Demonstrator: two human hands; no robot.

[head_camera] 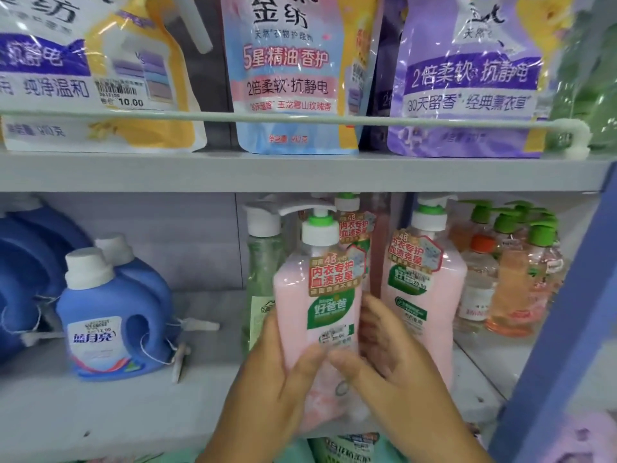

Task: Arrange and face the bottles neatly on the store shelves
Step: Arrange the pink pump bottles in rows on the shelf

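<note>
1. Your left hand (267,379) and right hand (397,372) hold the pink pump bottle (320,305) between them at the front edge of the lower shelf (100,406); each grip is curled round the bottle's lower half, left on its left side, right on its right side, and the two thumbs nearly meet across the front label.
2. The bottle stands upright with its green and white label facing you; its white pump head with a green collar points left.
3. Just right of it stands a second pink pump bottle (424,289), also label forward, its lower part behind your right hand; a third pink bottle (354,228) shows behind the two.
4. Just left of the held bottle stands a clear green pump bottle (262,269), partly hidden by it.
5. Further right, a cluster of small orange and clear bottles (510,282) with green caps sits at the end of the shelf.
6. On the left, well apart, a blue detergent jug (107,319) with a white cap stands in front of another like it; string tags hang from it.
7. On the upper shelf (300,172), refill pouches (293,75) stand in a row behind a rail (334,119).
</note>
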